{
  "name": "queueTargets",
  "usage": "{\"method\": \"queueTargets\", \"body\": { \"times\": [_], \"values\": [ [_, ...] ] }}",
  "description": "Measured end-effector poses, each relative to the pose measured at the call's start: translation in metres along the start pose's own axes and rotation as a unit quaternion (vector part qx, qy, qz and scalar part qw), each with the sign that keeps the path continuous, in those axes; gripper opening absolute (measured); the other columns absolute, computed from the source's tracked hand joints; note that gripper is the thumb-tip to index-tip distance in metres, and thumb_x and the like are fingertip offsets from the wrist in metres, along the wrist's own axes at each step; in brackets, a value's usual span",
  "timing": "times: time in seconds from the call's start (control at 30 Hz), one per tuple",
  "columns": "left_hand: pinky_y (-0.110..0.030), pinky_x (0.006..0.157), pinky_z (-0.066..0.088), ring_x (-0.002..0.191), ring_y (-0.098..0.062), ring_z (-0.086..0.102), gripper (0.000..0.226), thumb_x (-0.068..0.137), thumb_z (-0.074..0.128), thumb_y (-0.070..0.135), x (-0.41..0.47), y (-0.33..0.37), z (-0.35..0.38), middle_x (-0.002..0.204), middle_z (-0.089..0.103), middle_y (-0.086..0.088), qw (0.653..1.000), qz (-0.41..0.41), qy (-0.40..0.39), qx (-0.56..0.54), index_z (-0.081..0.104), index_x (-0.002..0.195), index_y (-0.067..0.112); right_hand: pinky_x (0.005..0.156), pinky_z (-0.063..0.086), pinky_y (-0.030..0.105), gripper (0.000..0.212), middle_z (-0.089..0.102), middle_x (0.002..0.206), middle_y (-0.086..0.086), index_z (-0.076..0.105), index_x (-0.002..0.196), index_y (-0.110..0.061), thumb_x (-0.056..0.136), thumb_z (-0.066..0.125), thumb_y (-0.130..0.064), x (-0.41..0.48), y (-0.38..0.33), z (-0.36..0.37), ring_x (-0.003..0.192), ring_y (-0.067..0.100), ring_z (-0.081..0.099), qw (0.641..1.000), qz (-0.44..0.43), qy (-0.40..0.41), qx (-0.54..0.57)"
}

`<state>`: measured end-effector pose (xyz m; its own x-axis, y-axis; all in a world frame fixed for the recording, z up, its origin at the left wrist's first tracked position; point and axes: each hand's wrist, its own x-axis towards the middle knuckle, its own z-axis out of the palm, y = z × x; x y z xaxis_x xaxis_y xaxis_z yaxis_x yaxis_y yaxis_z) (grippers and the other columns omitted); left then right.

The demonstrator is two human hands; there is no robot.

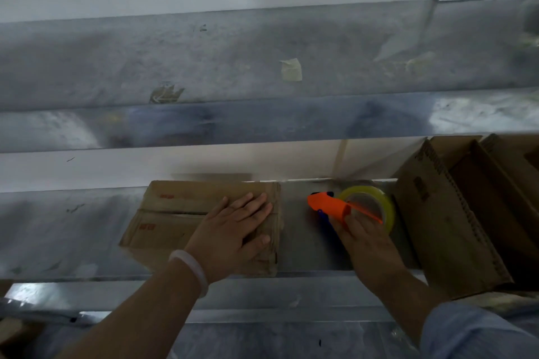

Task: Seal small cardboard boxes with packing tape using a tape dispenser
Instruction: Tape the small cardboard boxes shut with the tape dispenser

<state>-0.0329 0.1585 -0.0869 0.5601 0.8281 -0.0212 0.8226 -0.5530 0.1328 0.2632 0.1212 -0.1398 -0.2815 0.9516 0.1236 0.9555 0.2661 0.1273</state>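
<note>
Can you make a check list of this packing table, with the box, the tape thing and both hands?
Surface: scuffed metal table.
Job's things: closed cardboard box; orange tape dispenser with tape roll, to the box's right, apart.
Clutter: tape scrap stuck on the upper shelf.
Hands: left hand lies flat on the box; right hand grips the dispenser.
Cables: nothing seen.
Surroundings: other cartons at right.

Bench was a scuffed, shiny metal top (87, 227). A small cardboard box (169, 218) sat flat on it near the middle, flaps down. The orange tape dispenser (350, 207) was just right of it, low over the metal, couldn't tell if it touched. Bigger open cardboard boxes (443, 227) stood at the right end.
</note>
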Motion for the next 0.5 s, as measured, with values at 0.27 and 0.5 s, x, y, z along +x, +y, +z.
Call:
{"method": "queueTargets", "body": {
  "times": [0.27,0.5],
  "values": [
    [-0.03,0.114,-0.013,0.14,0.004,-0.015,0.061,0.094,0.015,0.062,-0.002,0.005,-0.002,0.152,-0.011,0.026,1.0,-0.018,-0.005,-0.007,-0.001,0.148,0.04,0.075,0.058,0.049,0.056,0.067,0.109,0.027,0.071,0.113,-0.004,0.06,0.075,-0.02,-0.016,-0.046,-0.006,0.088,0.042,0.068,0.99,0.057,-0.128,-0.013],
    [-0.034,0.117,-0.01,0.141,0.003,-0.017,0.065,0.09,0.005,0.065,-0.005,0.006,-0.001,0.153,-0.013,0.025,1.0,-0.019,-0.014,-0.015,0.0,0.15,0.04,0.115,0.019,0.019,0.053,0.027,0.155,-0.002,0.026,0.15,-0.019,0.1,0.042,-0.018,-0.011,-0.075,-0.027,0.141,0.008,0.025,0.916,0.119,-0.027,0.381]
  ]
}}
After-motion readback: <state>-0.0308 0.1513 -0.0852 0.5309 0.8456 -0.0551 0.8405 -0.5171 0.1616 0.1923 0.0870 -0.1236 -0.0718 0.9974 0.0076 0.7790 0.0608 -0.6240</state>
